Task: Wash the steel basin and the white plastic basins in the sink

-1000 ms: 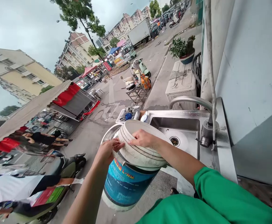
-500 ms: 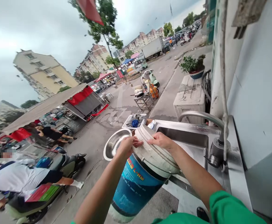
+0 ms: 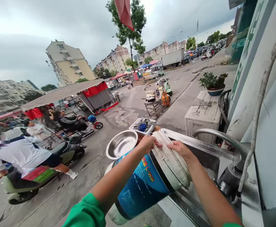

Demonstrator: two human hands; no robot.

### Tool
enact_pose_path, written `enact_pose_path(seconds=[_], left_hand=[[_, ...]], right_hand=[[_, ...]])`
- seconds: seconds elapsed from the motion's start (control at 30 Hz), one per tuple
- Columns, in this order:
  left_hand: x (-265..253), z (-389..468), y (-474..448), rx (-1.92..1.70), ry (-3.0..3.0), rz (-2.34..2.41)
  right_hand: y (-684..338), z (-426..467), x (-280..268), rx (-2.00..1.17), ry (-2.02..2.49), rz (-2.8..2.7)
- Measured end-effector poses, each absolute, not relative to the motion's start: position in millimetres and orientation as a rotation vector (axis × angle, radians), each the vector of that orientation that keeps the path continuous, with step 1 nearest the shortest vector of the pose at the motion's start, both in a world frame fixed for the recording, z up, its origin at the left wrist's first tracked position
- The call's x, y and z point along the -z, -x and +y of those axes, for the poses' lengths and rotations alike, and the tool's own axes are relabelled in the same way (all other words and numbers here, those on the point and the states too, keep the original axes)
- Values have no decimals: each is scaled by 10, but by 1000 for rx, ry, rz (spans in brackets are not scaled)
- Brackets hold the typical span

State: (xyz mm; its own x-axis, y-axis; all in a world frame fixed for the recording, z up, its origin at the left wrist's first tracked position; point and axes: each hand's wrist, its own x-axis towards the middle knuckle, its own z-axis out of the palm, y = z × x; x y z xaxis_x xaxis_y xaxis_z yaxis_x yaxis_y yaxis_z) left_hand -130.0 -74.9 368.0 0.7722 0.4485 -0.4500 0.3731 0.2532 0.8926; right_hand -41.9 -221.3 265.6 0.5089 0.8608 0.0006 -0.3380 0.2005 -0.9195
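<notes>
A blue plastic bucket with a white top rim leans steeply, its mouth toward the stainless steel sink. My left hand is closed on the near-left part of the rim, with the thumb over its edge. Across from it, my right hand grips the rim on the sink side. The bucket's wire handle hangs along its collar. From this angle the inside of the bucket is hidden. Beside the sink stands a curved metal faucet.
A steel basin and a white tray holding a blue scrubber-like bundle lie beyond the bucket. A potted plant tops an outdoor unit. At left a person in white leans over a scooter.
Both hands have tipped the bucket further over toward the sink, keeping their hold on the rim. The camera view has turned left. A rider on a scooter has come into sight at left.
</notes>
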Motion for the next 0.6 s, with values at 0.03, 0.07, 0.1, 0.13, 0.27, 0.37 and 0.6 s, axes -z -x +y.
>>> enact_pose_path(seconds=[0.03,0.07,0.1,0.13,0.27,0.37,0.6], left_hand=[[-3676,-749,1270,-52,-1374,754],[-3674,-749,1243,-46,-1400,766],[-3673,-747,1219,-39,-1420,780],[-3670,-744,1198,-36,-1425,786],[-3638,-707,1125,-1,-1398,778],[-3583,-667,1051,22,-1353,757],[-3425,-777,744,89,-1306,711]], right_hand=[[415,-2221,-2663,-920,1061,-589],[416,-2228,-2672,-926,1071,-576],[422,-2235,-2683,-932,1083,-563],[429,-2241,-2695,-940,1095,-549],[428,-2265,-2701,-973,1129,-492],[352,-2291,-2641,-985,1165,-460],[124,-2461,-2395,-906,1177,-420]])
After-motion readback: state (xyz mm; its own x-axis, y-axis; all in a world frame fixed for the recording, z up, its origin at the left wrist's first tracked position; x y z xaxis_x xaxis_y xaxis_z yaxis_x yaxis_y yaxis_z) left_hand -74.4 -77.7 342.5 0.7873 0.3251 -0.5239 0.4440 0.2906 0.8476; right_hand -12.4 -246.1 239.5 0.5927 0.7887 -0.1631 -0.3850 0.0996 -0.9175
